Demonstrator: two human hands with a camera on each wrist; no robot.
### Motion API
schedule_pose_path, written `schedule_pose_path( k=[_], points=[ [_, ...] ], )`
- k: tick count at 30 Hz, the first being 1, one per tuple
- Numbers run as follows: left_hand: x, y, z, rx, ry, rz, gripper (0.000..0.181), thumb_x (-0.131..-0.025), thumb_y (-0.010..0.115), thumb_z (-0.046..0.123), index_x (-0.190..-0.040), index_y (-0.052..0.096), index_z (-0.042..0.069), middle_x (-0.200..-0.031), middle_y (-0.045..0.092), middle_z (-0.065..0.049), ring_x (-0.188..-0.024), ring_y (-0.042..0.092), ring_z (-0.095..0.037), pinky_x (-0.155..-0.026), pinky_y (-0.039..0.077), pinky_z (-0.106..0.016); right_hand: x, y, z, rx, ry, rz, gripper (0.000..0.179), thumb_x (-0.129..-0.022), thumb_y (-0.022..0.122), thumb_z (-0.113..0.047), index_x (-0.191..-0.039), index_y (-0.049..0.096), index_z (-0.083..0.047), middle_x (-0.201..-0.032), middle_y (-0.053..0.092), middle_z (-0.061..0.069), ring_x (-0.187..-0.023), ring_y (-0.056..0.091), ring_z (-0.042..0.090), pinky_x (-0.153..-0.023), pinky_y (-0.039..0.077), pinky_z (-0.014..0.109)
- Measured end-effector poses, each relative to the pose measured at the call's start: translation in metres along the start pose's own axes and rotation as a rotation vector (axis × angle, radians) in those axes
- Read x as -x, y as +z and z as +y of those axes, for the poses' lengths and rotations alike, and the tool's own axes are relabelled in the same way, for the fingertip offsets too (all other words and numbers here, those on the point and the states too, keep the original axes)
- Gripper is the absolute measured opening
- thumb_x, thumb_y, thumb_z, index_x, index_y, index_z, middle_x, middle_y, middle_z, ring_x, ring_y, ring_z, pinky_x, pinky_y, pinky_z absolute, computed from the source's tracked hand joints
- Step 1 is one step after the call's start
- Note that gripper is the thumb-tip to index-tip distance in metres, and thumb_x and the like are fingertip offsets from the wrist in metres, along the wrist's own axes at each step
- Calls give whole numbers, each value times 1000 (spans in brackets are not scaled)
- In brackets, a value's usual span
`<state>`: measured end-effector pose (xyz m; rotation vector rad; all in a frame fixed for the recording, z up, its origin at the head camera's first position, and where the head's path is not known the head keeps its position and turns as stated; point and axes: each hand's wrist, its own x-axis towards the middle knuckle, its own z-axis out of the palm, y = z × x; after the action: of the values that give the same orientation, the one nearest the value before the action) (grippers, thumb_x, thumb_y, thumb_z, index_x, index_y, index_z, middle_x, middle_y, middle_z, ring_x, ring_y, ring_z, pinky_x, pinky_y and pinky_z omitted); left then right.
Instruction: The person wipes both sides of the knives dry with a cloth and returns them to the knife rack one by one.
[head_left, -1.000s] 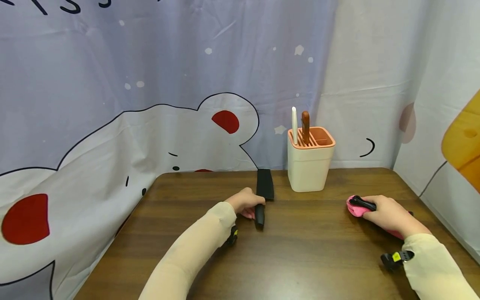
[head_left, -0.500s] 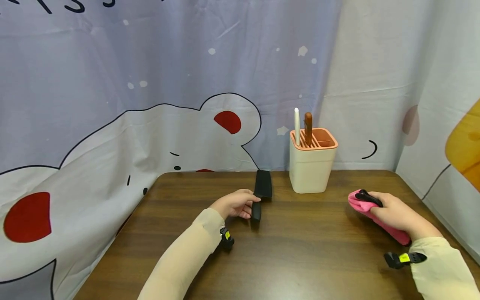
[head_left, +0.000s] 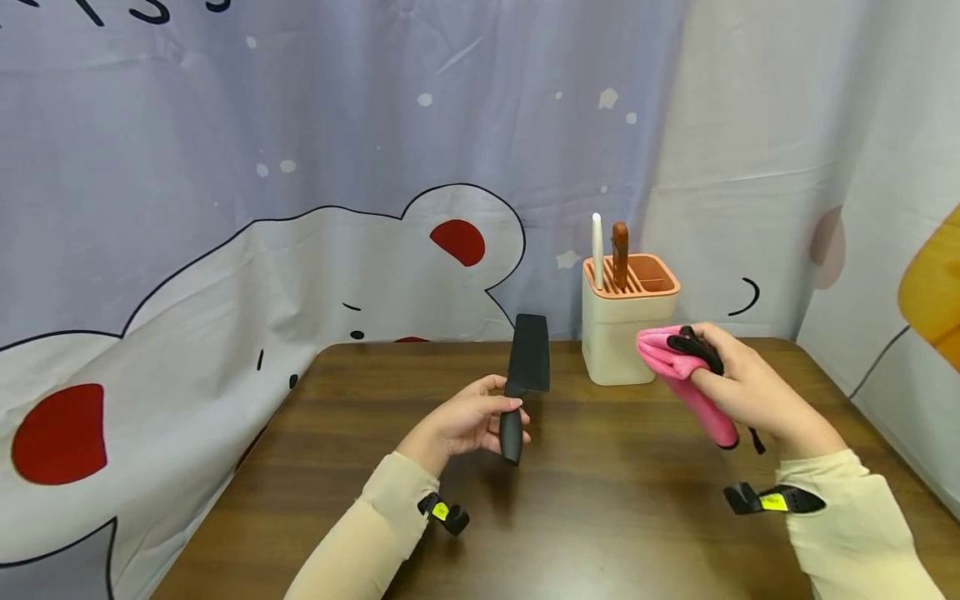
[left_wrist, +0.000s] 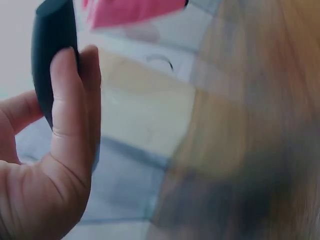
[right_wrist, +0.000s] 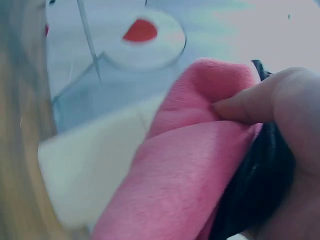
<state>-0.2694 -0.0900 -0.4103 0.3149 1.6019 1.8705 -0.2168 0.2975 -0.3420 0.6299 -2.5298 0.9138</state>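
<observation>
In the head view my left hand (head_left: 465, 423) grips a black cleaver (head_left: 529, 357) by its handle, with the broad blade pointing away from me. A shadow on the table shows beneath the hand, apart from the cleaver. The left wrist view shows the thumb and fingers around the dark handle (left_wrist: 44, 47). To the right, above the table, my right hand (head_left: 742, 392) pinches a folded pink cloth (head_left: 699, 402) with a black strap. Close up in the right wrist view, the thumb presses into the cloth's fold (right_wrist: 175, 165); the other fingers are mostly hidden.
A cream knife holder (head_left: 618, 337) with an orange slotted top stands at the back of the wooden table (head_left: 600, 517). A white handle (head_left: 597, 250) and a brown handle (head_left: 620, 254) stick up from its slots. A patterned curtain (head_left: 337, 150) hangs behind.
My left hand has taken a fuller hold of the cleaver's handle and raised it off the table. The right hand has lifted the pink cloth and moved it left, nearer the knife holder.
</observation>
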Motion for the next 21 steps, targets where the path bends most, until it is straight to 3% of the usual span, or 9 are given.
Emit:
schedule_pose_path(
  k=[6,11,14,17,21],
  points=[
    [14,28,8,63,63,-42,36,-100,59,9,-128,38,15,-94,70,-6,-83,78,-26,-58,64,-40,-35,26,-35,-55,-9,171,39,-91,61,-3,-128,68,-12,-118,73,15,-95,59,10,-83,44,15],
    [23,46,6,78,85,-67,43,-99,60,6,-134,38,17,-93,71,-8,-81,78,-26,-55,63,-39,-65,55,-50,-35,-75,229,42,-90,59,-1,-130,69,-7,-128,71,17,-111,67,30,-94,53,40],
    [27,55,4,54,93,-77,48,-99,61,7,-139,37,16,-93,71,-9,-80,78,-24,-55,63,-38,-83,70,-53,1,-124,216,40,-90,58,0,-129,69,-6,-130,70,17,-121,66,37,-102,52,54],
    [30,61,2,29,94,-79,48,-100,61,8,-140,36,16,-93,71,-9,-78,78,-24,-54,63,-38,-98,83,-53,47,-124,157,42,-91,57,-1,-131,69,-8,-135,68,14,-128,63,36,-108,49,56],
    [32,65,-1,23,85,-82,42,-101,60,8,-136,37,15,-93,71,-8,-78,78,-23,-54,63,-37,-107,98,-50,70,-67,40,45,-92,57,-6,-136,65,-10,-141,65,13,-131,61,34,-111,48,54]
  ],
)
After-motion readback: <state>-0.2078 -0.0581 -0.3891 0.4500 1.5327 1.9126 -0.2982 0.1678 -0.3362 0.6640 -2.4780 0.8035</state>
